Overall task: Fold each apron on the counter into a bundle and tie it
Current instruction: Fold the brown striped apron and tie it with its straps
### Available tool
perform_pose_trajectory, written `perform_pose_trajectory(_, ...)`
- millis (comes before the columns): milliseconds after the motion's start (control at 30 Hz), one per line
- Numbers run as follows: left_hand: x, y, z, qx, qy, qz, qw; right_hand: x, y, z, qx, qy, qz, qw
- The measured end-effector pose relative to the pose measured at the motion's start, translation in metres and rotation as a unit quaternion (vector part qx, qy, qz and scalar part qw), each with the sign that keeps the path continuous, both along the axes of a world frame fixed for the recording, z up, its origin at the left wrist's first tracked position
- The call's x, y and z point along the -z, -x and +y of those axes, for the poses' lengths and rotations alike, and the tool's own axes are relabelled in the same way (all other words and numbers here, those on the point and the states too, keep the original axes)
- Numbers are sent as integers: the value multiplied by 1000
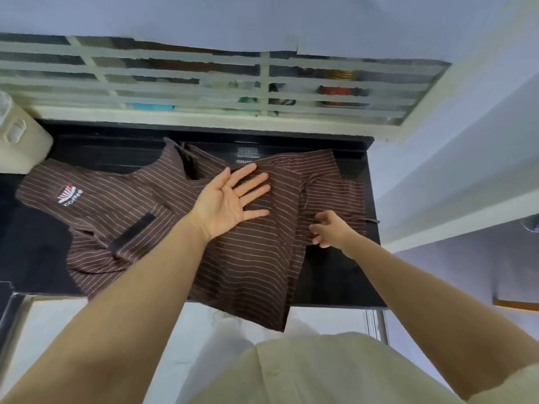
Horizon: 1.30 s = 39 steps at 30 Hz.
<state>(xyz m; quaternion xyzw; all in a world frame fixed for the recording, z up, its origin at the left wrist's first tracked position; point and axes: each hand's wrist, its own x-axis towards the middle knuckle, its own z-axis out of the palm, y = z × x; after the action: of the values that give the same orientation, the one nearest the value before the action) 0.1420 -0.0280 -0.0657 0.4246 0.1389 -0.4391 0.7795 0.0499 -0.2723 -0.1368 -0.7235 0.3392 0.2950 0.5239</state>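
Note:
A brown apron (163, 205) with thin pale stripes and a "coffee" logo lies spread across the black counter (338, 275). Its lower part is folded over at the middle, and one flap hangs past the front edge. My left hand (233, 201) is above the middle of the apron, palm up, fingers straight and spread, holding nothing. My right hand (331, 228) rests on the apron's right part with fingers loosely curled, close to a thin brown tie strap (361, 219). Whether it pinches the cloth cannot be made out.
A cream plastic container (20, 144) stands at the counter's back left corner. A louvred window (221, 83) with pale slats runs behind the counter. A pale wall (466, 170) closes the right side. The floor below the counter's front edge is light.

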Motion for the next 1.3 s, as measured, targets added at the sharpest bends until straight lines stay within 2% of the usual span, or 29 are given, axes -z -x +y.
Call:
perform_pose_trajectory(67, 19, 7, -16, -38, -95, -53, 993, 1, 5, -10, 21, -19, -23, 999)
perform_pose_trajectory(167, 34, 25, -15, -67, -265, -154, 950, 1, 1, -22, 41, -3, -42, 998)
perform_pose_trajectory(300, 47, 40, 20, -153, -374, -198, 893, 0, -21, -18, 103, -59, -35, 992)
perform_pose_trajectory(367, 53, 47, 35, -171, -423, -201, 867, 5, -32, -7, 72, 8, -71, 995)
perform_pose_trajectory(433, 59, 52, 46, -172, -457, -176, 855, 10, -42, 4, 19, 86, -121, 989)
perform_pose_trajectory(567, 72, 62, 56, -73, -477, -100, 870, 20, -60, 17, -46, 133, -97, 985)
perform_pose_trajectory(700, 75, 68, 54, -44, -459, -114, 880, 23, -65, 22, -24, 152, -57, 986)
perform_pose_trajectory(800, 80, 66, 56, -29, -457, -116, 881, 20, -62, 26, 1, 127, -29, 991)
perform_pose_trajectory(867, 85, 61, 58, -2, -460, -110, 881, 18, -56, 29, 28, 126, -51, 990)
perform_pose_trajectory(967, 87, 56, 58, 40, -469, -108, 876, 17, -44, 32, 54, 130, -134, 981)
perform_pose_trajectory(1067, 87, 51, 61, 74, -476, -112, 869, 13, -37, 30, -8, 122, -161, 979)
perform_pose_trajectory(1167, 89, 44, 66, 109, -475, -107, 867, 5, -41, 29, -84, 49, -138, 986)
perform_pose_trajectory(1300, 92, 35, 70, 143, -473, -93, 864, -2, -50, 33, -105, 11, -119, 987)
